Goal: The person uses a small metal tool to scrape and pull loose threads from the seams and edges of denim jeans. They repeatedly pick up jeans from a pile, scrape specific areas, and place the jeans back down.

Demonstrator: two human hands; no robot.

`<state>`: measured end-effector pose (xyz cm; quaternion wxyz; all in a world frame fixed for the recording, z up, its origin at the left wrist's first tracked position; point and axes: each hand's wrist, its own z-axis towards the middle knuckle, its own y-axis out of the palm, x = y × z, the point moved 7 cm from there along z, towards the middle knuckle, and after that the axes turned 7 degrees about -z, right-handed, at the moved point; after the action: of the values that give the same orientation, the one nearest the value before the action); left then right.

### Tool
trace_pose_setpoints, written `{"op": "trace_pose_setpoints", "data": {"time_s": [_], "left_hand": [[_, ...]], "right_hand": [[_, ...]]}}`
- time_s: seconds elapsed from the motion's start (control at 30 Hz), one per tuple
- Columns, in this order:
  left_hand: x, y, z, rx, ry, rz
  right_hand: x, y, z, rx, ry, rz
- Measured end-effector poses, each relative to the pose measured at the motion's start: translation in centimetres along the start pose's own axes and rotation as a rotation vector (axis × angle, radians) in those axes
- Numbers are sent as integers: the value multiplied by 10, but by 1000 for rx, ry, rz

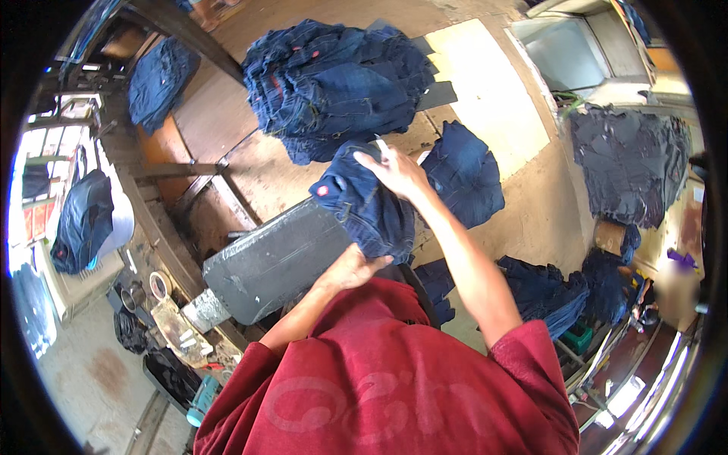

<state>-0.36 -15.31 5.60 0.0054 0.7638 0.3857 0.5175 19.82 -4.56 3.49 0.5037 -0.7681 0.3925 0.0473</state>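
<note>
A worn, tan-brown floor [531, 208] with dark stains and seams spreads through a cluttered workroom, bowed by the wide lens, with a sunlit pale sheet [489, 83] lying beyond the work. A dark timber post [189, 42] rises at the upper left, and below it the slab-like dark board [277, 262], scuffed and whitened along its edges, reaches toward the person in the maroon shirt [379, 371]. The denim garment [368, 208] is above the board's right end, in front of the person's chest, a bunched, soft bundle of deep blue twill with raised seams and a small round red-and-white mark. The left hand [355, 269] has its fingers curled in at the lower edge, thumb stretched out along the cloth; the right hand [400, 173] lies half open at the top edge, fingers spread, its grip too hidden to judge. Just beyond, a big rumpled heap of denim [334, 83] swells in thick folds; a smaller, flatter denim pile [464, 178] lies right of the garment. Farther right, charcoal cloth pieces [629, 163] form a ragged-edged stack.
</note>
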Motion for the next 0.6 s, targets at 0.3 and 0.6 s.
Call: {"op": "trace_pose_setpoints", "data": {"time_s": [0.3,0.6], "left_hand": [[-11,-32,-35,183,53,-98],[-7,-163,-249,501,6,276]], "right_hand": [[-102,46,72,81,-396,50],[-267,140,-7,-245,-576,113]]}}
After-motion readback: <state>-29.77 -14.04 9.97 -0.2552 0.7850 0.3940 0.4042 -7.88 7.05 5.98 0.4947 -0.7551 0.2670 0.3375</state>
